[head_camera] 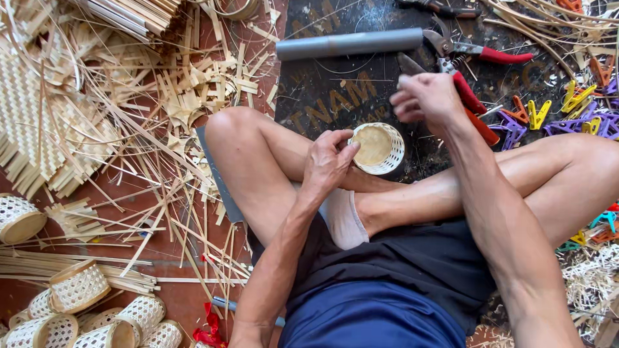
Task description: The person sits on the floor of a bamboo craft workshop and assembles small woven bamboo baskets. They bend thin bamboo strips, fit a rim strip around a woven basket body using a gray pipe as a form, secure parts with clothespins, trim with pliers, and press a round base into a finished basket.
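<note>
Sitting cross-legged on the floor, I have bamboo spread around me from the big woven mat at my far left, its checked weave flat and pale, down through the loose heap of split bamboo strips, thin, stiff and straw-coloured, lying every way across the red floor. Under my legs is a dark mat with a smooth grey tube lying across it and red-handled pruning shears just beside that; bright plastic clips are scattered at my right. Near my lower left stands a cluster of finished small baskets, round, open-weave, each with a neat band at the rim, so I judge a fair batch is already done. The one in hand, a small round woven basket, rests on its side against my shin, its body woven and its inside pale and smooth; its rim looks to me the part not yet finished. My left hand pinches its edge between thumb and fingers. My right hand hovers above, fingers curled loosely; whether it grips a fine strip I cannot tell, for it is blurred.
</note>
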### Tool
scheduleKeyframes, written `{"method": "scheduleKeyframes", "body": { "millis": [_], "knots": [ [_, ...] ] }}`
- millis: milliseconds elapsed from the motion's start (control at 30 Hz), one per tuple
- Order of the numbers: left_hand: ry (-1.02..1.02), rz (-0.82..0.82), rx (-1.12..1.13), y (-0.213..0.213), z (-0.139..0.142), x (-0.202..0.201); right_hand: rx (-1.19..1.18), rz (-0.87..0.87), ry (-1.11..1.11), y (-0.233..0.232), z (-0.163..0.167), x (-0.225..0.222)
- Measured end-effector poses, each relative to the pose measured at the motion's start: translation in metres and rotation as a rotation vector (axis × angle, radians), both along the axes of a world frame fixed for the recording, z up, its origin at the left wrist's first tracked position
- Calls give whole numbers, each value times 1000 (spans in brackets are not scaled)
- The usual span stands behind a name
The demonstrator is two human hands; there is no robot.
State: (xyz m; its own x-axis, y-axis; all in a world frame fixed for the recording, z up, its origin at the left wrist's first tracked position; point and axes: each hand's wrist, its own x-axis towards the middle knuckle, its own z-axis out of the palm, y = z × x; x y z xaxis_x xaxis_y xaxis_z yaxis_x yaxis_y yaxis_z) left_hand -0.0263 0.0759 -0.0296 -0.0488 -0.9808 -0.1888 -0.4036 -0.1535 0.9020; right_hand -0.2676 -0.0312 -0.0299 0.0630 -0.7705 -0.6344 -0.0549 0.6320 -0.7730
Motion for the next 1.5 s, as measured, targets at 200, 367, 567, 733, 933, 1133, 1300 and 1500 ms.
{"method": "scheduleKeyframes", "body": {
  "millis": [200, 367, 567, 733, 933, 1133, 1300, 1500],
  "knots": [
    [234, -10, 270, 7, 2, -5, -125, 341, 86, 67, 23, -22],
    [131, -112, 346, 2, 12, -6, -452, 371, 243, 67, 29, -4],
    [-247, -132, -276, -24, 9, -9, -784, 473, 514, 69, 36, 5],
    [-22, -50, -55, -25, -1, -10, -579, 313, 255, 82, 29, -2],
    [-100, -57, -220, -17, 4, -15, -778, 405, 472, 79, 31, 4],
    [-438, -135, -352, -28, -7, -37, -899, 509, 859, 68, 25, 29],
    [-421, -106, -419, -26, -21, -37, -823, 435, 875, 71, 19, 32],
    [-421, -131, -501, -29, -22, -32, -974, 448, 878, 73, 22, 29]
  ]
}}
